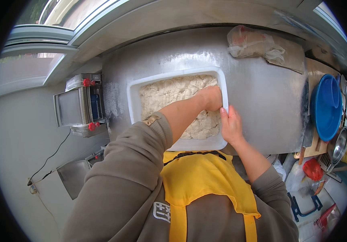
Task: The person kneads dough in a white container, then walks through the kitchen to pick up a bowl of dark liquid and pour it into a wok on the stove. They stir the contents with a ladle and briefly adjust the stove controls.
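Observation:
A white plastic tub (173, 73) sits on the steel worktop before me, with a broad mass of pale, lumpy dough (170, 92) spread inside. My left hand (211, 97) reaches across into the tub and presses down at the right end of the dough. Its fingers are hidden against the dough and the tub wall, so their pose does not show. At the tub's right side, my right hand (233, 125) grips the rim, thumb on top and the other fingers outside. The front strip of the tub's floor shows bare.
The steel worktop (267, 106) bears flour marks. A metal rolling machine with red knobs (79, 104) stands left. Back right lie a plastic bag (246, 42) and cardboard (289, 56). Blue basins (326, 121), a metal bowl (339, 145) and a red bag (312, 169) crowd the right.

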A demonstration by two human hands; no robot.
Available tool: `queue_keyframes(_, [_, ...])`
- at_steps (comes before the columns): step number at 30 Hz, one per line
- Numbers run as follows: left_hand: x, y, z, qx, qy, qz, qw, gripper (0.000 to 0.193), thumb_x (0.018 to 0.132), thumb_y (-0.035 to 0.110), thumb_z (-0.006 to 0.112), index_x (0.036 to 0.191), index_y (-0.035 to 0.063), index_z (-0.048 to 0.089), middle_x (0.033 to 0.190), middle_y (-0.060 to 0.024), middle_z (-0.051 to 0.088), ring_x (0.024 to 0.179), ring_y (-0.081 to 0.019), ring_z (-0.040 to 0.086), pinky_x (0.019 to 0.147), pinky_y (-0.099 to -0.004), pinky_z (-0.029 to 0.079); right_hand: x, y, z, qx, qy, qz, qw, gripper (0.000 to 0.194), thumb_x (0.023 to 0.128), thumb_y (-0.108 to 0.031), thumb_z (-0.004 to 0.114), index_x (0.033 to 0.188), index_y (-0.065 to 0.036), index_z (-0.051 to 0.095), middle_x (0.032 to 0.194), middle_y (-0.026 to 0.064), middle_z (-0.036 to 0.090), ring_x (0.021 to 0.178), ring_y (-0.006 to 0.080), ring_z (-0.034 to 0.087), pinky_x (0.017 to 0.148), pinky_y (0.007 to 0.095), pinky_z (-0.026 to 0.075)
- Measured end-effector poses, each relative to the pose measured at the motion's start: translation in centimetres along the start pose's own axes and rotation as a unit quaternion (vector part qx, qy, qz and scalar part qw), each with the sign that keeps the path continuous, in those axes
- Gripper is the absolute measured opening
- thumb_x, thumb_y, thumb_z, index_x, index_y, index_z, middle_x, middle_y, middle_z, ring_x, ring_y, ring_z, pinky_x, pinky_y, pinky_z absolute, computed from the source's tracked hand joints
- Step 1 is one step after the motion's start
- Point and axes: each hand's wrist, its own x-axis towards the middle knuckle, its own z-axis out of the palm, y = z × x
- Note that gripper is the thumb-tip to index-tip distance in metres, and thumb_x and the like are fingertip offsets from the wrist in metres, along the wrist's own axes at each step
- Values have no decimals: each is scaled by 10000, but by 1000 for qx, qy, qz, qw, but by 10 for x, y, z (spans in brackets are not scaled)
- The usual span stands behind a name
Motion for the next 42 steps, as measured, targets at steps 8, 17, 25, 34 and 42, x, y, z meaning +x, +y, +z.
queue_keyframes(8, [15, -23, 1, -24, 8, 79, 997, 274, 805, 241, 643, 922, 38, 787, 977, -250, 740, 943, -411, 716, 846, -476, 571, 6, -1, -2, -22, 9, -13, 1000, 315, 1083, -282, 508, 989, 17, 539, 908, 253, 605, 849, 473, 588, 752, 507, 466])
queue_keyframes(17, [-18, -50, -25, -35, 133, -78, 987, 298, 827, 163, 612, 990, -30, 770, 1021, -263, 742, 1011, -389, 720, 927, -453, 565, 8, -3, -1, -11, -26, 19, 999, 314, 1079, -307, 520, 1024, 1, 555, 949, 244, 617, 891, 476, 596, 788, 535, 480])
queue_keyframes(25, [15, -64, -29, 104, -19, 22, 994, 292, 824, 174, 608, 935, -36, 778, 1088, -242, 749, 1029, -381, 719, 934, -440, 567, 1, -1, -1, -25, -24, 21, 999, 279, 1070, -273, 535, 1024, 2, 553, 960, 237, 606, 884, 463, 591, 784, 523, 477])
queue_keyframes(34, [-9, -51, -43, 1, 46, 12, 999, 309, 820, 198, 621, 966, -24, 778, 1090, -266, 735, 1043, -392, 715, 949, -459, 560, 7, -2, -5, -21, -29, 20, 999, 297, 1074, -282, 523, 1014, 8, 554, 954, 251, 616, 884, 468, 592, 784, 522, 478])
queue_keyframes(42, [-10, -5, -40, 57, 55, -19, 997, 281, 887, 144, 603, 1047, -16, 769, 1150, -235, 739, 1115, -368, 710, 975, -443, 563, 1, -4, -3, -3, -29, 24, 999, 305, 1077, -290, 517, 1010, 5, 554, 941, 240, 605, 872, 459, 586, 776, 526, 471])
